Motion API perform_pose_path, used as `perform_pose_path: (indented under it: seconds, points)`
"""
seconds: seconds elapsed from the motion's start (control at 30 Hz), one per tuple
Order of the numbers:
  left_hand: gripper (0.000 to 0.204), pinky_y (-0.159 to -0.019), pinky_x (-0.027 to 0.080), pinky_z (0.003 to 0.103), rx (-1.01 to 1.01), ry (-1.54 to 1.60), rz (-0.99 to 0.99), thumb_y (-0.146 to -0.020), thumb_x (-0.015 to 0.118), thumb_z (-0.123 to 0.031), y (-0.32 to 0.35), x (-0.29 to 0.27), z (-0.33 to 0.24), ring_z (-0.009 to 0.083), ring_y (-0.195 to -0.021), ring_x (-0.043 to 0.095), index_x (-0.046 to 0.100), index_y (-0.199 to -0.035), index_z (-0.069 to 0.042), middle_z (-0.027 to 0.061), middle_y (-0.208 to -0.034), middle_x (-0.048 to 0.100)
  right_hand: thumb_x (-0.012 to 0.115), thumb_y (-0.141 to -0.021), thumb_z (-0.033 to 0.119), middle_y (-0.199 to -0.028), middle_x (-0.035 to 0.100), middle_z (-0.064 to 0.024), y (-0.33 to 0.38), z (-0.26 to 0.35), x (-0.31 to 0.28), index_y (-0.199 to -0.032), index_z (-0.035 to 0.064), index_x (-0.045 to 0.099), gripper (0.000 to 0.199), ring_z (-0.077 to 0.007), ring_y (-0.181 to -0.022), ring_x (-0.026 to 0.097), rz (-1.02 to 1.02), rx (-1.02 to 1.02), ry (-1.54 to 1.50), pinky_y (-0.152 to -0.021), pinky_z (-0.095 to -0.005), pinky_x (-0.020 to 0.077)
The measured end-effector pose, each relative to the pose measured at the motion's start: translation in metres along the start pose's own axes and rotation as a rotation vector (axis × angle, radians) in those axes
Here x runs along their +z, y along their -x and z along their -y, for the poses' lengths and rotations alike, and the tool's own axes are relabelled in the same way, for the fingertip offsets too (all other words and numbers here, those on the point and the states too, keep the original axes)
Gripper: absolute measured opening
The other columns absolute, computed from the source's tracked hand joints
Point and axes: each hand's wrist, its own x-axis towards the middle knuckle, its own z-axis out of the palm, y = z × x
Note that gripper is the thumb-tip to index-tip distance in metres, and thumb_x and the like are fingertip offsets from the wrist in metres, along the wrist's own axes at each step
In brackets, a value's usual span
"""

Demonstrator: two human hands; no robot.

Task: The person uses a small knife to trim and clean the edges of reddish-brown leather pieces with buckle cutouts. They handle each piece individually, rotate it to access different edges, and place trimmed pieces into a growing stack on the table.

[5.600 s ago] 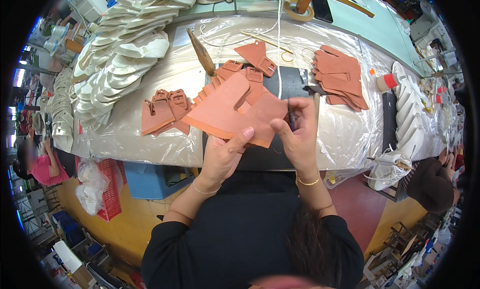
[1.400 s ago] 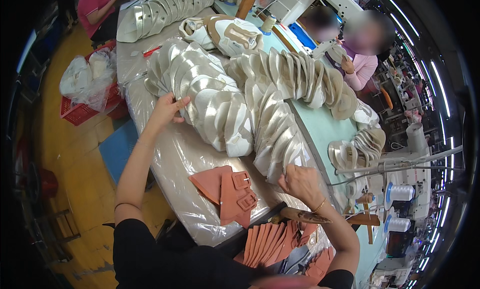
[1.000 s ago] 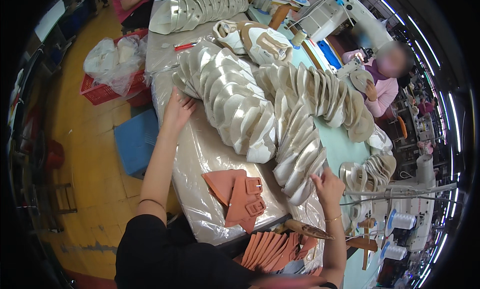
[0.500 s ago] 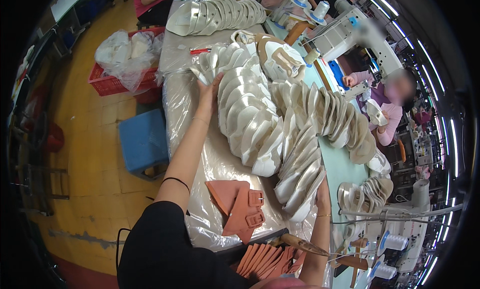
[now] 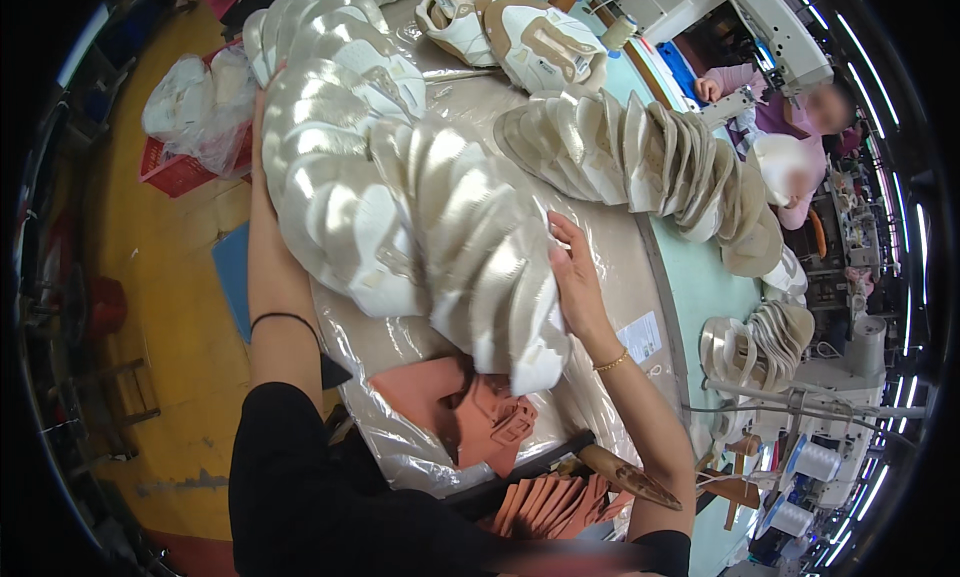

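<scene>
Shoe uppers [image 5: 420, 202], white and silvery beige, are seen in two long overlapping rows, placed side by side over the plastic-covered table [image 5: 470, 102] and between the two hands. By the left hand [image 5: 263, 102] the outer side of one row is supported; its fingers are mostly hidden, so how far its grip is closed cannot be told. Along the opposite side the right hand [image 5: 577, 277] is laid, its grip open, with fingers extended and nothing visibly pinched. The step in hand is judged to be the pressing of both rows together as one bundle. For the next move, equal pressure from both sides seems to be required, since the loose layers could easily be slid apart. Near the lower end, terracotta buckle straps [image 5: 490, 417] are partly covered in this view; whether they are touched cannot be told, and care is advised. Further down, a pointed wooden stick [image 5: 630, 477] is seen. To the right, another row of uppers [image 5: 640, 157] is lying separately.
</scene>
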Motion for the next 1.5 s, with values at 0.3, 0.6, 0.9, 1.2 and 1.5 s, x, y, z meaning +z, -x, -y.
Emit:
perform_pose_path:
  seconds: [0.3, 0.6, 0.9, 1.2, 1.5]
  points:
    - [0.057, -0.096, 0.046, 0.038, -0.167, -0.125, 0.076, -0.091, 0.062, -0.032, -0.041, -0.016, 0.011, 0.0254, -0.118, 0.051, 0.038, -0.139, -0.013, 0.0132, -0.130, 0.052, 0.044, -0.099, 0.042, -0.125, 0.048, -0.0236, -0.001, 0.010, 0.010, -0.133, -0.0033, 0.042, 0.056, -0.0329, -0.114, 0.050, -0.166, -0.089, 0.265, -0.099, -0.0383, 0.0389]
    - [0.056, -0.102, 0.041, 0.037, 0.002, -0.036, -0.136, -0.099, 0.048, -0.040, 0.080, -0.034, -0.047, 0.0272, -0.125, 0.045, 0.034, -0.143, -0.009, 0.0165, -0.140, 0.042, 0.054, -0.095, 0.044, -0.151, 0.024, -0.0202, 0.039, 0.001, -0.019, -0.148, 0.0036, 0.023, 0.073, -0.0321, -0.138, 0.031, 0.147, 0.005, 0.083, -0.114, -0.0394, 0.0243]
    - [0.110, -0.117, 0.012, 0.042, 0.329, -0.603, 0.042, -0.080, 0.072, -0.045, 0.257, 0.055, 0.014, 0.0366, -0.145, 0.009, -0.002, -0.152, -0.008, 0.0243, -0.157, 0.001, 0.073, -0.078, 0.048, -0.154, 0.022, -0.0199, 0.039, -0.024, -0.029, -0.153, 0.0121, 0.009, 0.105, -0.0333, -0.144, 0.020, 0.189, 0.075, -0.096, -0.116, -0.0449, 0.0186]
    - [0.100, -0.116, 0.011, 0.045, 0.318, -0.902, -0.025, -0.085, 0.063, -0.055, 0.158, 0.089, 0.021, 0.0413, -0.145, -0.001, 0.009, -0.152, -0.005, 0.0321, -0.154, -0.002, 0.077, -0.075, 0.038, -0.151, 0.030, -0.0183, 0.017, -0.002, 0.000, -0.151, 0.0031, 0.020, 0.101, -0.0276, -0.141, 0.030, 0.249, -0.061, -0.003, -0.115, -0.0348, 0.0225]
    - [0.066, -0.095, 0.040, 0.035, 0.335, -0.444, -0.514, -0.096, 0.054, -0.043, 0.082, -0.008, -0.014, 0.0243, -0.111, 0.050, 0.036, -0.138, 0.006, 0.0168, -0.127, 0.050, 0.071, -0.082, 0.039, -0.151, 0.024, -0.0261, 0.028, -0.003, -0.010, -0.149, -0.0027, 0.017, 0.096, -0.0325, -0.142, 0.024, 0.231, -0.055, 0.084, -0.116, -0.0377, 0.0207]
